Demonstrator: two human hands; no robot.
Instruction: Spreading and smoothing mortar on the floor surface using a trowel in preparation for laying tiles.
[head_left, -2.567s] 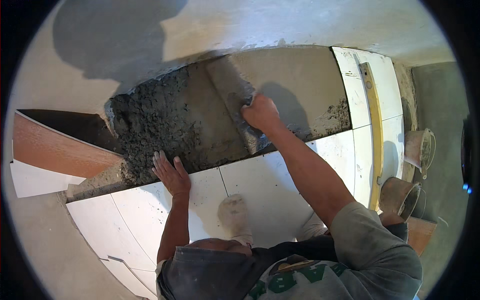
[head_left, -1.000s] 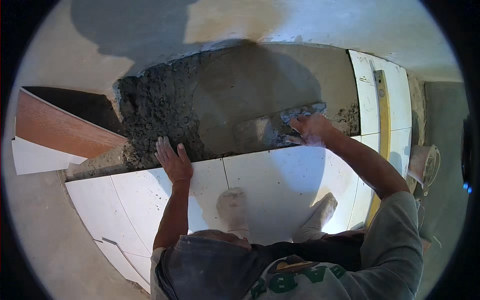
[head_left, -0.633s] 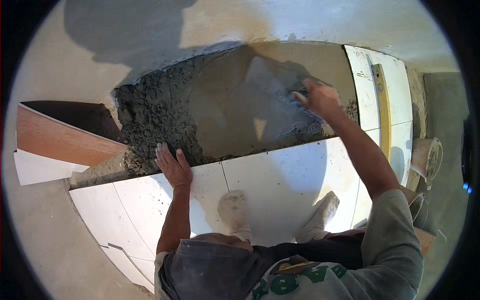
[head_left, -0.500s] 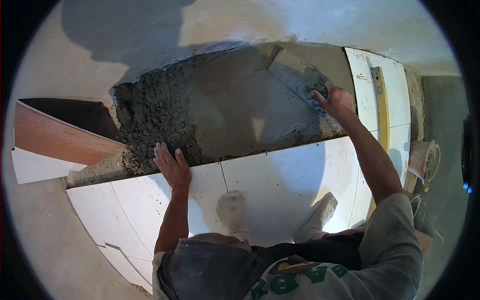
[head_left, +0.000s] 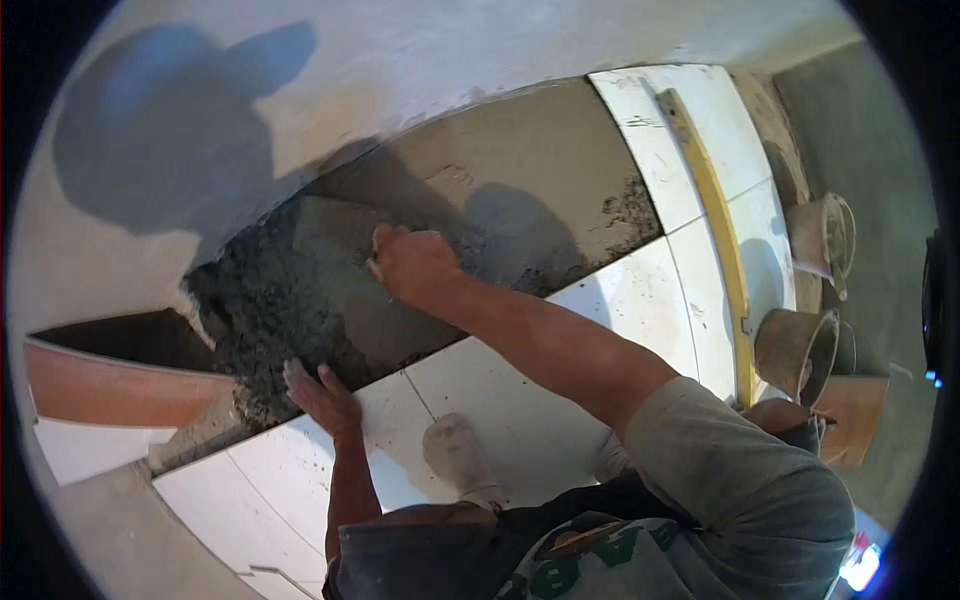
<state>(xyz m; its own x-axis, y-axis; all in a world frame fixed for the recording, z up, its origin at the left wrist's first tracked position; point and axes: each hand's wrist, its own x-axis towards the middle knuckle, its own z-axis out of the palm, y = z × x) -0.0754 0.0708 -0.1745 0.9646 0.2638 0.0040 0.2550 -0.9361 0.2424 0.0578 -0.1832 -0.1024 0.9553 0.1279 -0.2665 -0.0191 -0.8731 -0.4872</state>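
My right hand (head_left: 415, 265) is closed on a plastering trowel (head_left: 335, 235), its flat blade lying on the grey mortar where rough meets smooth. The handle is mostly hidden under my fingers. To the right, the mortar bed (head_left: 540, 130) is smooth, with a coarse patch near the tile corner. Left of the trowel, the mortar (head_left: 250, 300) is dark and lumpy. My left hand (head_left: 322, 400) is open with fingers apart, resting at the edge where the white floor tiles (head_left: 520, 365) border the lumpy mortar.
A yellow straightedge (head_left: 715, 215) lies across white tiles on the right. Beyond it stand two buckets, one farther (head_left: 810, 235) and one nearer (head_left: 790, 350), beside a brown tile (head_left: 855, 420). At left, tiles with reddish backs (head_left: 130, 385) lean together. A plain wall (head_left: 400, 60) bounds the far side.
My right hand and the trowel have swept left across the mortar, from near the right-hand tiles to the lumpy part. My left hand stays at the tile edge. The view has turned.
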